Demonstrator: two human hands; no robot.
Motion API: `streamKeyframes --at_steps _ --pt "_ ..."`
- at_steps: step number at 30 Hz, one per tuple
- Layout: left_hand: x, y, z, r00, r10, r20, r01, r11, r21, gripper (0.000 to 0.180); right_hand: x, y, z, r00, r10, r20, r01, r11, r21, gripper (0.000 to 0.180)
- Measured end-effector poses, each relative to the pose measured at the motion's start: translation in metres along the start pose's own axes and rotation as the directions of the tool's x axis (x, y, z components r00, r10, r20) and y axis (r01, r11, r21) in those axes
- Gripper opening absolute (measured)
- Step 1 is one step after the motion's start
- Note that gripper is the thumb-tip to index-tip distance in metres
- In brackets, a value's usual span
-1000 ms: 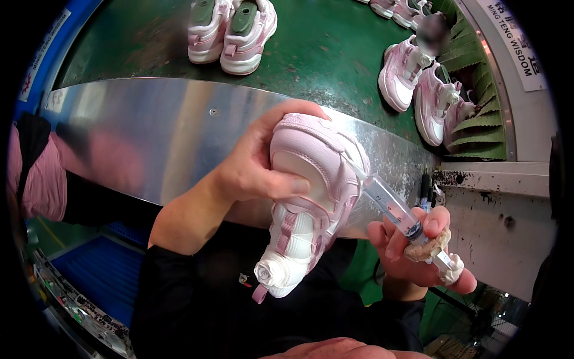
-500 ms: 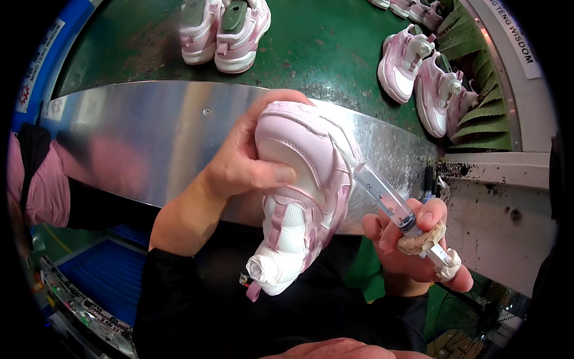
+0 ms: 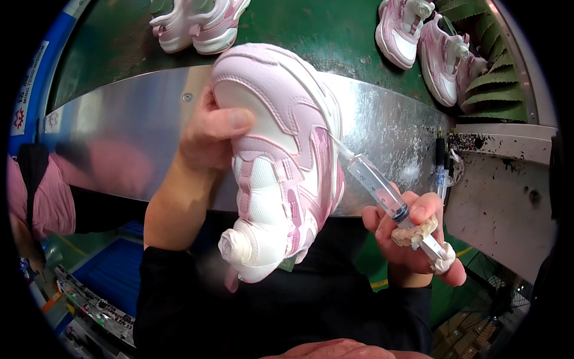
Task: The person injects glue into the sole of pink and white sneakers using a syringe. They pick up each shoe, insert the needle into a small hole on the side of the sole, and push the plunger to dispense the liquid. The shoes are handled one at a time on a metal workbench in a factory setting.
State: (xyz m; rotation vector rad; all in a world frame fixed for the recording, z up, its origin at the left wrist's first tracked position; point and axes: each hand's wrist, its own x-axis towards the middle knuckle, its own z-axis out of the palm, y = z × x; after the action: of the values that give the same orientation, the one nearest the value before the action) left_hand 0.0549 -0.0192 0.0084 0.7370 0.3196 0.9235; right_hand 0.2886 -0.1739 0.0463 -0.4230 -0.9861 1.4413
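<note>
At the centre of the head view, a pink-and-white shoe [image 3: 278, 146] is held in the air, partly over a metal strip [image 3: 134, 119] and partly in front of the wearer's black clothing, its toe directed away from the body and its white rosette-shaped knob [image 3: 236, 245] toward it. The left hand [image 3: 209, 131] grips the forefoot from the left side, thumb laid flat on the pale toe panel, the other fingers largely hidden behind the shoe. The right hand [image 3: 412, 254] is closed around a clear graduated syringe [image 3: 378, 186], whose flange and plunger end are wrapped in off-white material. The syringe slants up and to the left; its slender tip lies at the right side of the shoe, near the border of upper and sole, though contact cannot be told with certainty. Beyond the metal strip, a green surface [image 3: 299, 30] bears a pair of similar shoes [image 3: 215, 30] at upper left and further shoes [image 3: 402, 36] at upper right, the latter beside overlapping green flaps [image 3: 496, 90]. Pens [image 3: 440, 161] stand at the strip's right end. At far left appears a person's pink garment [image 3: 57, 185]; below it lies a blue ribbed surface [image 3: 110, 275].
</note>
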Motion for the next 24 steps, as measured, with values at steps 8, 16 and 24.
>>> streamKeyframes --at_steps 8,16,24 --pt "-0.001 -0.005 -0.011 0.997 -0.017 -0.081 0.011 0.998 -0.066 0.054 -0.018 0.003 -0.012 0.997 0.072 0.019 -0.072 0.997 -0.004 0.096" --pt "0.002 -0.002 -0.02 0.999 -0.011 -0.034 0.009 0.998 -0.061 0.032 -0.036 0.003 -0.016 0.995 0.095 0.014 -0.094 0.995 -0.042 0.094" --pt "0.01 -0.01 -0.046 0.986 0.052 -0.157 -0.051 0.999 0.011 0.028 -0.048 0.003 -0.018 0.993 0.12 -0.011 -0.12 0.99 -0.077 0.094"
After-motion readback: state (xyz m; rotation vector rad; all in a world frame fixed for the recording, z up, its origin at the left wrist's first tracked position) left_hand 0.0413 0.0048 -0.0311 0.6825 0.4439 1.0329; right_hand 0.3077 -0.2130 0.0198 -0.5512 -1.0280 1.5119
